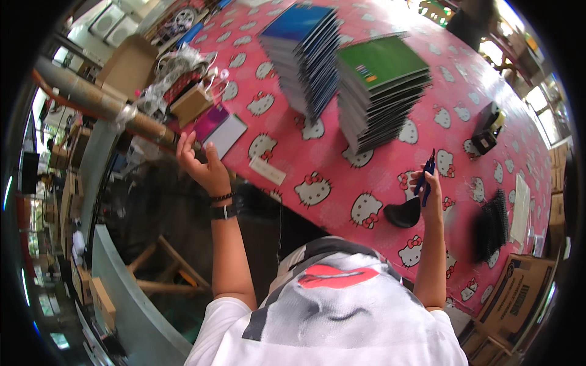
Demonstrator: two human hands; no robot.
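My left hand [204,163] reaches to the left edge of the pink patterned table [342,165], its fingers apart and touching the table edge beside a white-and-purple flat pad [221,131]. My right hand [430,192] is shut on a blue pen-like tool [426,177], held upright over the table. A black rounded object [403,215] lies just left of that hand. Two tall stacks of notebooks stand farther back, one with a blue cover [304,52], one with a green cover [379,85].
A small white label [267,170] lies near the table edge. A black tape dispenser [488,128] and a stack of dark sheets [493,227] sit at the right. Cardboard boxes [519,293] stand at the lower right. Clutter, a brown box [190,104] and a cardboard tube [104,104] crowd the left.
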